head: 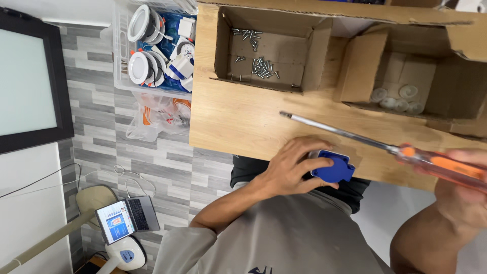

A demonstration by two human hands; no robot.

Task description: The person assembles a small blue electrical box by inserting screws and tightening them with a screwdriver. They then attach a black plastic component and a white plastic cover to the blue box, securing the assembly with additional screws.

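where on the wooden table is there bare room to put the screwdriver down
Bare wood lies on the table between the screw box and the left hand, under the screwdriver shaft. Crowded: the back edge, filled by that box and the box of clear caps.

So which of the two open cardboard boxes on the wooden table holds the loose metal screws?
The cardboard box nearer the clear plastic crate; the other box, by the screwdriver, holds small translucent round pieces instead.

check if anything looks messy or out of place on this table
Nothing is damaged. Loose screws lie scattered in the cardboard box rather than sorted, and the screwdriver points away from the blue part.
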